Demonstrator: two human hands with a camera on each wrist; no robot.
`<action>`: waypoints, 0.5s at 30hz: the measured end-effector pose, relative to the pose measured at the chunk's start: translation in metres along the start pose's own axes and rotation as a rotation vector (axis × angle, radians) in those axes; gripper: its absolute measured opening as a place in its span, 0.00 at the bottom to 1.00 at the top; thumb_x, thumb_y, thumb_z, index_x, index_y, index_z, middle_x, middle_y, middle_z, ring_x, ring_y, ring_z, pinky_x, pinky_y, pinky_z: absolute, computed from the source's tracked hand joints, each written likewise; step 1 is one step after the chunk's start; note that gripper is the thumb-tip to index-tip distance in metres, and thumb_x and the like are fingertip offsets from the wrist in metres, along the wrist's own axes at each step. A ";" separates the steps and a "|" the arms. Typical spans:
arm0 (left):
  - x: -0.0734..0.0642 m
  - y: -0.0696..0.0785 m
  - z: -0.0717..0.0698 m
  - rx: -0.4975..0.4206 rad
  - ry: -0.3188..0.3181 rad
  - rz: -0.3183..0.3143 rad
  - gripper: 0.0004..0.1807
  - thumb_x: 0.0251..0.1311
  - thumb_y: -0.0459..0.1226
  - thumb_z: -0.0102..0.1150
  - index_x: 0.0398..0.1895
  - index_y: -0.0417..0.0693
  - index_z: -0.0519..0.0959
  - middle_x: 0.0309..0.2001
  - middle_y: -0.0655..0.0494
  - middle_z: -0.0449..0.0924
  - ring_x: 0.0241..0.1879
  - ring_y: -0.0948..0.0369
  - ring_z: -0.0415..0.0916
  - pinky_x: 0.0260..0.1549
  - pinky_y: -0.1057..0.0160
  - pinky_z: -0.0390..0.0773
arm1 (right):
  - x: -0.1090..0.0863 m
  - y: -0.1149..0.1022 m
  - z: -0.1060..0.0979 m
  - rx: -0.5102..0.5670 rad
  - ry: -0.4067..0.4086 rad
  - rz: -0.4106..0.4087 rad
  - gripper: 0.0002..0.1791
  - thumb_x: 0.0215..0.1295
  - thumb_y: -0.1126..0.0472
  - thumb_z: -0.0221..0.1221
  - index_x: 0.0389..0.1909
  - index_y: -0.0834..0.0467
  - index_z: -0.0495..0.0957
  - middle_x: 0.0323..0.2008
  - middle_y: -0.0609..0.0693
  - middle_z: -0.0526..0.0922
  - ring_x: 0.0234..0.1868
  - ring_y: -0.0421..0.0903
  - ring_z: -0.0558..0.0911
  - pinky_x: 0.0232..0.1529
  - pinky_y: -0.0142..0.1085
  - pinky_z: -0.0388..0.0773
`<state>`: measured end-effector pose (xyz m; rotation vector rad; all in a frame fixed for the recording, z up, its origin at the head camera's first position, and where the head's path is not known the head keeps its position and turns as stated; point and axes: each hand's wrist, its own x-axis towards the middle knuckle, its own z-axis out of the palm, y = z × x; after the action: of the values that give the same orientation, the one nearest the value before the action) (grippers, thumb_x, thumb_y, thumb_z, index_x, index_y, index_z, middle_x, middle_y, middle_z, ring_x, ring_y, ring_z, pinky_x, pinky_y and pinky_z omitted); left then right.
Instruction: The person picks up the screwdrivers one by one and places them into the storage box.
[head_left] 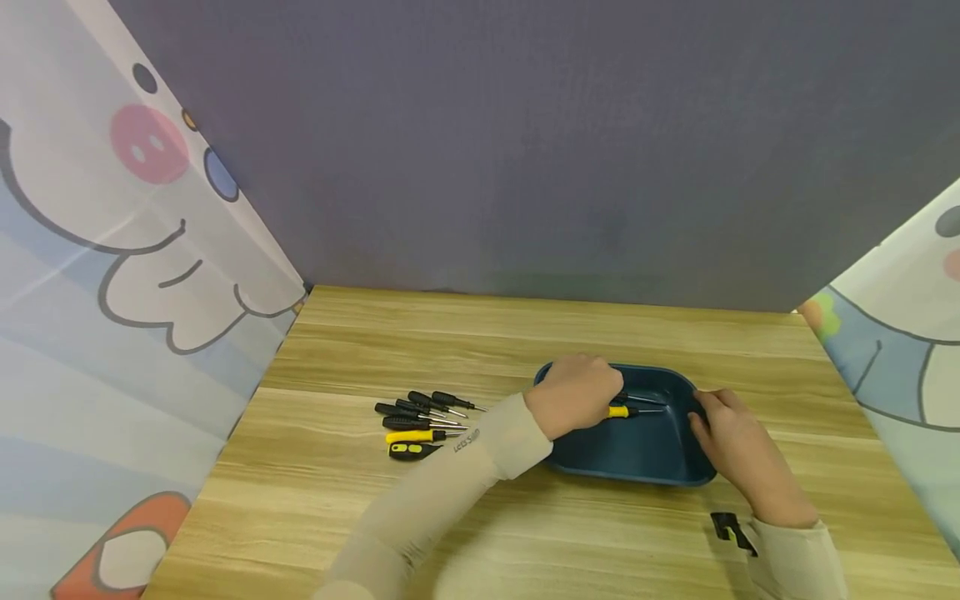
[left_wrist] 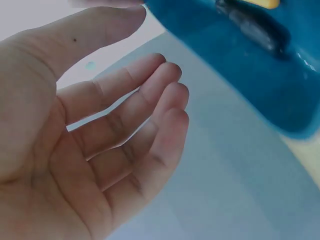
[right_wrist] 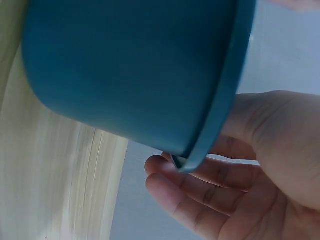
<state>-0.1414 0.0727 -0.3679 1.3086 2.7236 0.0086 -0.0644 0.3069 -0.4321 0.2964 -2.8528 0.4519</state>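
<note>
My left hand (head_left: 573, 396) is over the left part of a dark teal plastic tray (head_left: 630, 477). In the left wrist view its fingers (left_wrist: 167, 130) bend loosely, with nothing held in the palm. My right hand (head_left: 738, 446) grips the tray's right end; the right wrist view shows fingers (right_wrist: 200, 195) beneath the rim, while the rim partly hides the thumb. Inside the tray lie a screwdriver with a yellow handle (head_left: 619, 412) and a dark-handled screwdriver (head_left: 643, 402). The left hand covers part of them in the head view.
Left of the tray, several screwdrivers lie grouped on the wooden table (head_left: 600, 542), including a yellow-handled one (head_left: 408, 436) and a black-and-yellow one (head_left: 408, 451). The left sleeve (head_left: 465, 467) hides some tips. A grey wall (head_left: 525, 167) stands behind the table.
</note>
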 end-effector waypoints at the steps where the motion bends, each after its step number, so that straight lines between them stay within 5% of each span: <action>1: -0.006 -0.002 -0.001 0.003 0.003 -0.001 0.06 0.68 0.39 0.62 0.32 0.57 0.84 0.24 0.62 0.74 0.22 0.66 0.65 0.17 0.71 0.68 | 0.000 0.000 0.000 0.001 -0.001 0.001 0.19 0.60 0.73 0.63 0.49 0.82 0.74 0.42 0.75 0.75 0.39 0.70 0.79 0.36 0.59 0.79; 15: -0.092 -0.041 0.002 0.030 0.113 -0.089 0.10 0.63 0.45 0.69 0.42 0.50 0.85 0.36 0.58 0.79 0.33 0.60 0.76 0.33 0.64 0.79 | -0.001 0.002 0.002 -0.010 0.033 -0.028 0.20 0.58 0.74 0.65 0.48 0.82 0.74 0.41 0.75 0.75 0.38 0.70 0.79 0.34 0.59 0.79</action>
<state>-0.1162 -0.0251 -0.3621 1.2292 2.8852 0.0351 -0.0642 0.3080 -0.4349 0.3240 -2.8148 0.4329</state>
